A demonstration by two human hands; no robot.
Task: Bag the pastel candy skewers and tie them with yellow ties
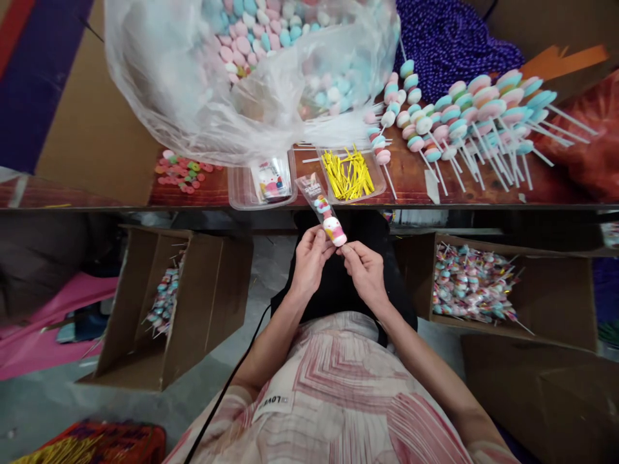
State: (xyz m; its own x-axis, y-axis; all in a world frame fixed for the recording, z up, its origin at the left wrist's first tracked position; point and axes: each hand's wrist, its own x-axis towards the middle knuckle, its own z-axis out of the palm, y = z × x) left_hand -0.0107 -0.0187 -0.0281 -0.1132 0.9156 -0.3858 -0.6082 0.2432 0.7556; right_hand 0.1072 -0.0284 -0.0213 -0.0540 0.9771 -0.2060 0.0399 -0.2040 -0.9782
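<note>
My left hand (308,259) and my right hand (365,270) meet just below the table edge, both pinched at the lower end of a candy skewer in a clear plastic sleeve (325,211). The sleeve tilts up and to the left, towards a clear tray of yellow twist ties (349,175). The sweets inside are pink, white and blue. What my right fingertips pinch besides the sleeve's end is too small to make out.
A big clear bag of pastel sweets (251,71) fills the table's back. Bare candy skewers (464,122) lie at the right, and a tray of printed sleeves (271,180) sits beside the ties. Cardboard boxes of wrapped skewers stand at the right (471,283) and left (164,299).
</note>
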